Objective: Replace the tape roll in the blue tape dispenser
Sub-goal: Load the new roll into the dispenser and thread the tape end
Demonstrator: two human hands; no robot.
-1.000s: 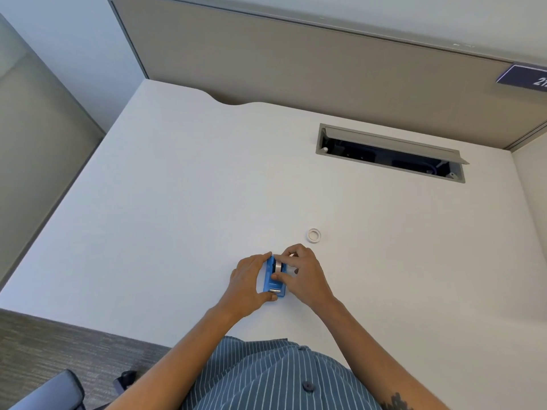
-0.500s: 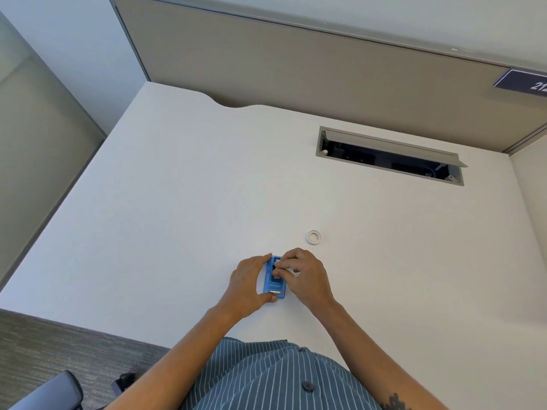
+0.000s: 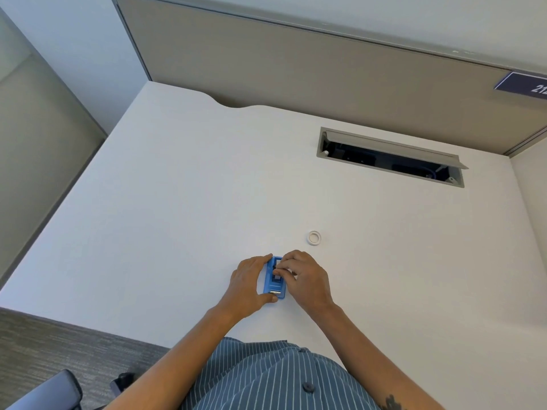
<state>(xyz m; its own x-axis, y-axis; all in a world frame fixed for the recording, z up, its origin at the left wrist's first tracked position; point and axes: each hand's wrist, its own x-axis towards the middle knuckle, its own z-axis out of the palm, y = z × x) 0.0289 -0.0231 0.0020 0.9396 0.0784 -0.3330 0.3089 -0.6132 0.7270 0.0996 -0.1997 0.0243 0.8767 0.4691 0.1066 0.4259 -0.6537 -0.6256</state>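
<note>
Single head view, wide-angle, looking forward and down over white desk (image 3: 183, 202), hands near bottom centre.

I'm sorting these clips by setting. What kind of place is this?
Most likely an office cubicle: a white desk with a built-in cable hatch, a fabric partition panel behind it, and a numbered sign on that panel.

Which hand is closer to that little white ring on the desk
Right. The right hand works at the blue dispenser just below the white ring; the left hand grips the dispenser's far side, farther from the ring.
</note>
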